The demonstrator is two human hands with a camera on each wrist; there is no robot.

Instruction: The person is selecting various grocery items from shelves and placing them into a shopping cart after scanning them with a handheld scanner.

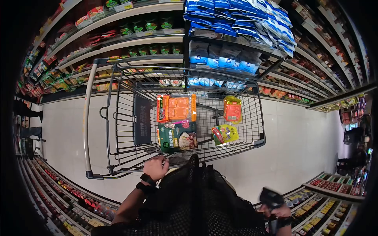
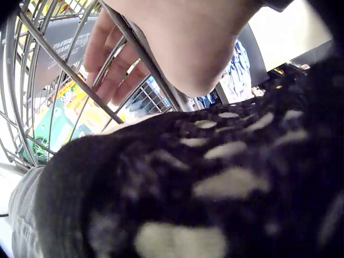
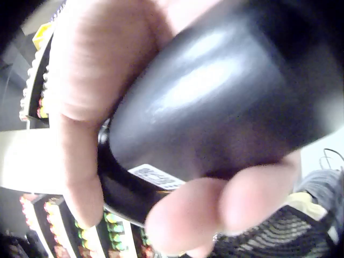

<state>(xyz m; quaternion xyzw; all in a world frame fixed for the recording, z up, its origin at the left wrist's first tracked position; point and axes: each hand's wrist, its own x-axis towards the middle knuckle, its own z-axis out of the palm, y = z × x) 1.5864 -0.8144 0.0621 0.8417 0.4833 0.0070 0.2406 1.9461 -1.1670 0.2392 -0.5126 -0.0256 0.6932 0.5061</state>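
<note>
My left hand [image 1: 155,168] rests over the near side rim of a metal shopping cart [image 1: 126,172]. In the left wrist view its fingers [image 2: 111,70] hang loosely inside the wire basket, behind the bars. Low at the right of the head view, my right hand [image 1: 278,212] grips a glossy black rounded object [image 1: 271,198]. Up close in the right wrist view, that black object [image 3: 209,102] has a white label, and fingers curl round it. The cart holds an orange tray pack [image 1: 179,108], a dark green packet [image 1: 169,137], a yellow-red pack [image 1: 233,110] and a yellow-green pouch [image 1: 225,134].
Stocked shelves [image 1: 157,37] run along the far side of the aisle, with blue-white bags [image 1: 236,19] stacked on a rack. More shelves [image 1: 71,192] line the near side. Pale tiled floor [image 1: 283,133] lies around the cart. People's legs [image 1: 31,132] show at far left.
</note>
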